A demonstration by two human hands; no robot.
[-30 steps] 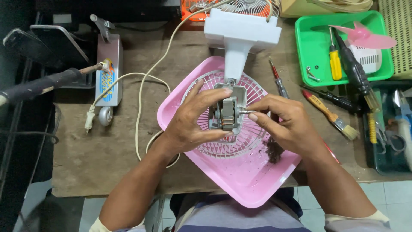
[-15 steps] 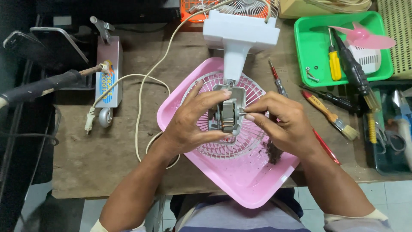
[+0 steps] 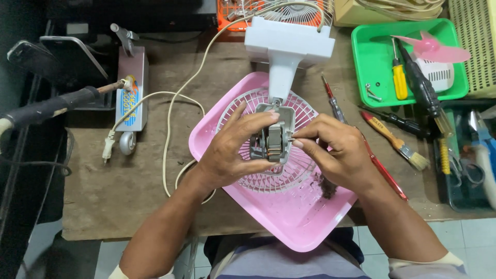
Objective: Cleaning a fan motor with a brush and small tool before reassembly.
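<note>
tray (image 3: 310,227): pink
grille (image 3: 243,111): white
motor (image 3: 274,142): grey
far right bin (image 3: 361,62): green
screwdriver (image 3: 399,82): yellow

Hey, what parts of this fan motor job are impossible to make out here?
Head view only:
- Motor sides: covered by the left hand.
- Motor shaft tip: too small, pinched under right hand fingers.
- Orange fan guard: cut off by top edge.
- Pink tray near rim: hidden by the person's body.

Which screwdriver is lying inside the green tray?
The one with the yellow handle. It lies in the green tray beside the pink fan blade. The red screwdriver and the black-handled one lie out on the wooden table.
</note>
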